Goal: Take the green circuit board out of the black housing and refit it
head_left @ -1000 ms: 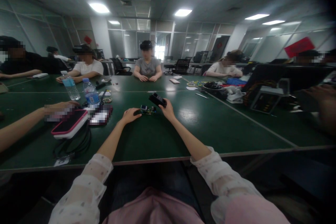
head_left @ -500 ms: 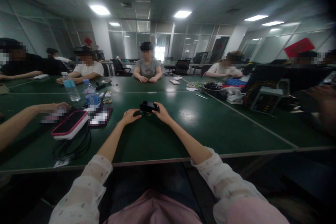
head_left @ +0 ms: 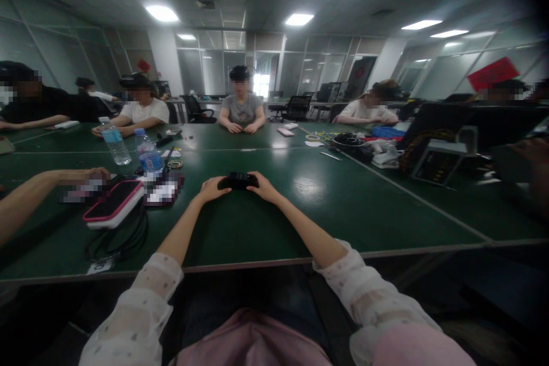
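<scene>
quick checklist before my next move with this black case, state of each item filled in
1. Left hand at the left end of the black case: ok.
2. Right hand at its right end: ok.
3. Case seated properly on whatever is beneath: cannot tell, the underside is hidden.
4. Co-worker's hand apart from the case: ok, off to the left.
5. Pink-edged device apart from both hands: ok, left of them.
6. Thin silver tool apart from both hands: ok, beyond them to the right.

Plastic casing [head_left: 240,181], smooth glossy tabletop [head_left: 274,234]
</scene>
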Action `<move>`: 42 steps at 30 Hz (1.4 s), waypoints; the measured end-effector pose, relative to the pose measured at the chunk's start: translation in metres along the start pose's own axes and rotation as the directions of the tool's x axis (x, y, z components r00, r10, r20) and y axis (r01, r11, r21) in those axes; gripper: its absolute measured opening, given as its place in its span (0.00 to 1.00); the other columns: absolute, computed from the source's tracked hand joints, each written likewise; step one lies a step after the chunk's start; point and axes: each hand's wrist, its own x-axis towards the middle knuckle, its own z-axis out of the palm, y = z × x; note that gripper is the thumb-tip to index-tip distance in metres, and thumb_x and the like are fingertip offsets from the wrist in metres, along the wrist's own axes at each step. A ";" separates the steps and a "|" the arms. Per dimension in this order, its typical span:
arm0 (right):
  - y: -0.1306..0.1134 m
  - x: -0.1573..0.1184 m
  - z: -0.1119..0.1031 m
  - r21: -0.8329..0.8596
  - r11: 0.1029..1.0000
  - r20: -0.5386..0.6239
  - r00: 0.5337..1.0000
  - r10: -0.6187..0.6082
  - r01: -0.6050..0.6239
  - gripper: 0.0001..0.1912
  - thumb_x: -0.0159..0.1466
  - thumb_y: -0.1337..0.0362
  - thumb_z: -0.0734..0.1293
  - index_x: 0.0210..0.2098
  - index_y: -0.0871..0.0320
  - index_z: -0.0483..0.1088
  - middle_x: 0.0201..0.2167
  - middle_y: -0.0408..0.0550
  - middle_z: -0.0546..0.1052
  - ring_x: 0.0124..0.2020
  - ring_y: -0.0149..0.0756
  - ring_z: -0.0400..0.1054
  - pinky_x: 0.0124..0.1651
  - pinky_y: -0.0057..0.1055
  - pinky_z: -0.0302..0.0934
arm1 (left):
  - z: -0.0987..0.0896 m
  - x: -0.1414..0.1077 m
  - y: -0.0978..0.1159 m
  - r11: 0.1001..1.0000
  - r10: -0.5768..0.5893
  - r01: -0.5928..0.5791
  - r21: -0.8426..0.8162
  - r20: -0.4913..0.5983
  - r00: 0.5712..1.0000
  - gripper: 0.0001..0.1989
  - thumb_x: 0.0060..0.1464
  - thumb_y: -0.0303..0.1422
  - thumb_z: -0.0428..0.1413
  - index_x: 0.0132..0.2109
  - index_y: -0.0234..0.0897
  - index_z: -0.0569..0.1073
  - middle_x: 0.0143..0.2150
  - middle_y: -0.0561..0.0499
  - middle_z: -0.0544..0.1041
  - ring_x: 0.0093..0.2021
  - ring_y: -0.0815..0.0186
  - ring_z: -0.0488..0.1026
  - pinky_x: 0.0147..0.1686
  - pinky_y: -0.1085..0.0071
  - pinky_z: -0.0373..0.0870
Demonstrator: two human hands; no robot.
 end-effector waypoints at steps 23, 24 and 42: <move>0.005 0.005 -0.004 0.103 0.995 0.049 0.999 0.004 -0.009 0.27 0.56 0.66 0.70 0.54 0.56 0.61 0.52 0.51 0.70 0.54 0.43 0.66 0.57 0.44 0.59 | 0.003 0.005 0.000 0.998 -0.052 0.052 -0.018 0.005 0.999 0.31 0.52 0.57 0.52 0.57 0.48 0.68 0.59 0.50 0.70 0.60 0.51 0.64 0.57 0.52 0.59; 0.006 0.005 -0.004 0.107 0.994 0.054 0.998 0.010 -0.016 0.28 0.56 0.65 0.70 0.54 0.56 0.61 0.52 0.51 0.70 0.54 0.43 0.65 0.57 0.45 0.59 | 0.003 0.005 0.000 0.998 -0.057 0.057 -0.017 0.008 0.998 0.31 0.52 0.57 0.52 0.57 0.48 0.68 0.59 0.50 0.70 0.60 0.50 0.64 0.57 0.52 0.58; 0.014 0.007 0.005 0.137 0.987 0.018 0.996 0.084 -0.086 0.28 0.54 0.62 0.72 0.53 0.56 0.63 0.48 0.50 0.72 0.50 0.42 0.68 0.55 0.43 0.61 | 0.001 0.003 0.002 0.999 -0.046 0.046 0.007 0.017 0.999 0.30 0.52 0.54 0.54 0.58 0.47 0.66 0.59 0.50 0.70 0.61 0.52 0.63 0.57 0.54 0.58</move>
